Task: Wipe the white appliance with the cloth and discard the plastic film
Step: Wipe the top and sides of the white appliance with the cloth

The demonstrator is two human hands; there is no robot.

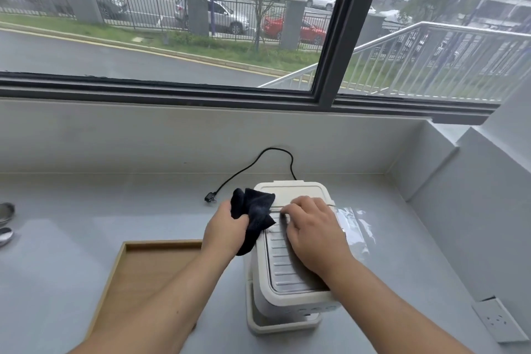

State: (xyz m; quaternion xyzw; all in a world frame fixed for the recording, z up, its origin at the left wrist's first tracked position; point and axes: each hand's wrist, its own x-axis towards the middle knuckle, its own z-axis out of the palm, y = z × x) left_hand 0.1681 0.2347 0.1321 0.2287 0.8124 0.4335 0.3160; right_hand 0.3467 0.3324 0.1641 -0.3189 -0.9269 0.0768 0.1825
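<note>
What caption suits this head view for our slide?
Left hand holds a dark cloth while right hand rests on the white appliance.

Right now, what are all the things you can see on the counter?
appliance: one, white, middle of the counter
cloth: one, dark, held at the appliance's left edge
plastic film: one, clear, hanging off the appliance's right side
cord: one, black, behind the appliance, unplugged
tray: one, wooden, left of the appliance
metal dishes: two, silver, far left edge
wall socket: one, white, right wall
left hand: one, gripping the cloth
right hand: one, flat on the appliance's top
</note>
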